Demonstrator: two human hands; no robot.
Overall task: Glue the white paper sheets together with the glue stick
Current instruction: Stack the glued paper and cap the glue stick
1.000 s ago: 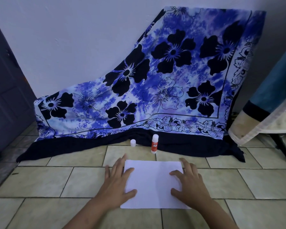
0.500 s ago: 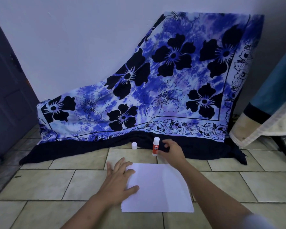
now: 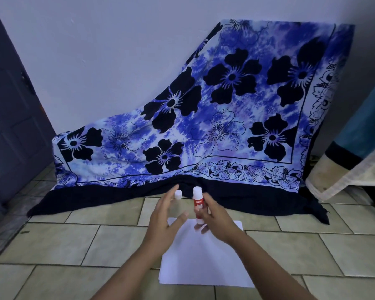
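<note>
White-red glue stick (image 3: 197, 202) upright, gripped by right hand (image 3: 217, 221) above paper sheets (image 3: 203, 262); left hand (image 3: 163, 221) spread beside it

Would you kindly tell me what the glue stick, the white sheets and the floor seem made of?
Glue stick: apparently smooth, slightly glossy plastic, a white tube with a red printed label. White sheets: thin matte paper, flat with crisp edges. Floor: probably glazed ceramic tile, pale, faintly shiny, with dark grout lines.
</note>
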